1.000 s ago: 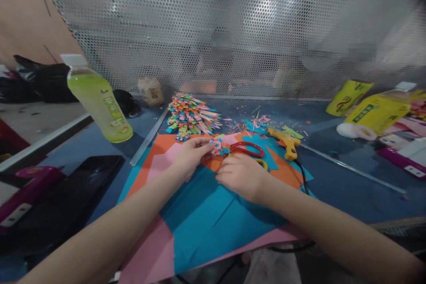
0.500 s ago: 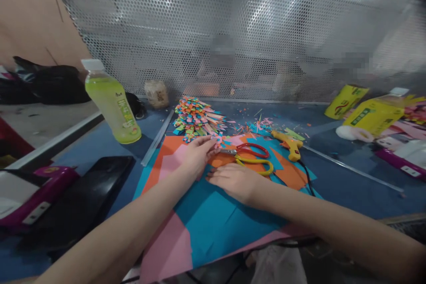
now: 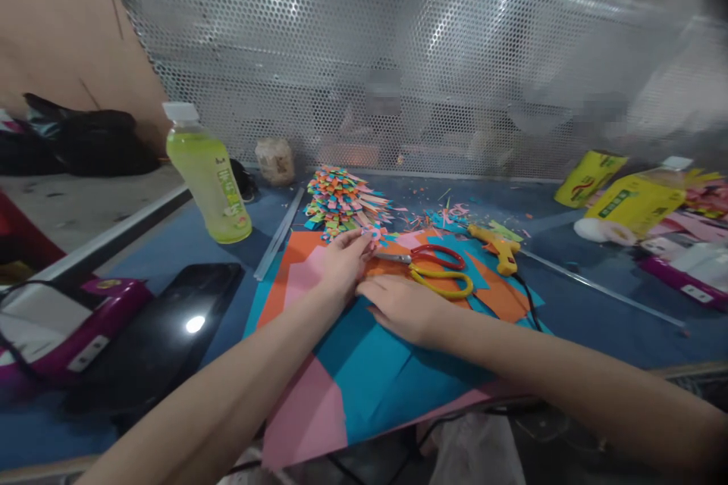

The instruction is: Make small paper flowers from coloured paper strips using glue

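Between the fingertips of my left hand (image 3: 343, 265) is a small pink and blue paper flower (image 3: 375, 235). My right hand (image 3: 403, 307) lies low over the blue paper (image 3: 369, 371), just right of my left hand; its fingers curl down and whatever is under them is hidden. Scissors with one red and one yellow handle (image 3: 442, 285) rest on the coloured sheets, beyond my right hand. Behind the flower stands a heap of fringed paper strips (image 3: 346, 201). A yellow glue gun (image 3: 499, 248) lies right of the scissors.
A green drink bottle (image 3: 210, 182) and a black phone (image 3: 164, 326) are on the left. Clear sticks (image 3: 603, 288) and yellow containers (image 3: 631, 201) lie at the right. Paper scraps (image 3: 449, 218) are scattered before a perforated metal panel (image 3: 341, 38).
The view has shifted slightly, so the bottle and phone appear farther right. My right hand's fingers have drawn in closer to my left hand, which still holds the flower.
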### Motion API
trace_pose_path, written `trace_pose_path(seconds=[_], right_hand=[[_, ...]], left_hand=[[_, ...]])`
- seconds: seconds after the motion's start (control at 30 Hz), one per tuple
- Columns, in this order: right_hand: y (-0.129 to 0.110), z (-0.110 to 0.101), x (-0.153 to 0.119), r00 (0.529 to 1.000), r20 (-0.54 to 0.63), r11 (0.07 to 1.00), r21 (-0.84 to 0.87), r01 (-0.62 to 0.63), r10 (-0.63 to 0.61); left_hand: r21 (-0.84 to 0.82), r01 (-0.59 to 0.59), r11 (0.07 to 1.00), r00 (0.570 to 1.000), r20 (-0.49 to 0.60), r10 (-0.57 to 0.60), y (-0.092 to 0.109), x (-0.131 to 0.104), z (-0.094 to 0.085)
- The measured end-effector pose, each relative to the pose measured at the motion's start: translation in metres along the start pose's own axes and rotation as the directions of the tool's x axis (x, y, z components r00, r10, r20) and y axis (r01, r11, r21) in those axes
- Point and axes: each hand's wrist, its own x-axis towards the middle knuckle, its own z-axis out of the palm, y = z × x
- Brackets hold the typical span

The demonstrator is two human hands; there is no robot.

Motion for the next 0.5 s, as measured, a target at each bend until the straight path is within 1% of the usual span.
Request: trace_pose_path(seconds=[0.07, 0.13, 0.23, 0.37, 0.4, 0.43, 0.5], right_hand=[[-0.007, 0.003, -0.002, 1.000, -0.002, 0.998, -0.060, 0.029, -0.029], [-0.011, 0.003, -0.008, 0.994, -0.022, 0.989, -0.102, 0.107, -0.110], [-0.015, 0.000, -0.022, 0.977, -0.060, 0.970, -0.144, 0.196, -0.206], [-0.016, -0.003, -0.040, 0.944, -0.143, 0.943, -0.203, 0.265, -0.297], [-0.016, -0.004, -0.044, 0.939, -0.152, 0.937, -0.219, 0.274, -0.310], [-0.016, -0.006, -0.048, 0.942, -0.137, 0.936, -0.225, 0.273, -0.307], [-0.014, -0.012, -0.054, 0.964, -0.078, 0.952, -0.196, 0.236, -0.255]], left_hand=[[-0.002, -0.013, 1.000, 1.000, 0.004, 0.013, 0.000, 0.000, 0.000], [0.003, -0.018, 1.000, 1.000, 0.022, 0.018, 0.001, -0.001, 0.000], [0.016, -0.023, 1.000, 0.998, 0.056, 0.022, 0.000, -0.002, -0.001], [0.035, -0.027, 0.999, 0.995, 0.093, 0.024, -0.001, -0.001, -0.003], [0.040, -0.027, 0.999, 0.995, 0.098, 0.023, -0.001, -0.001, -0.003], [0.044, -0.027, 0.999, 0.995, 0.100, 0.023, -0.001, -0.001, -0.003], [0.051, -0.030, 0.998, 0.995, 0.095, 0.025, -0.002, 0.000, -0.003]])
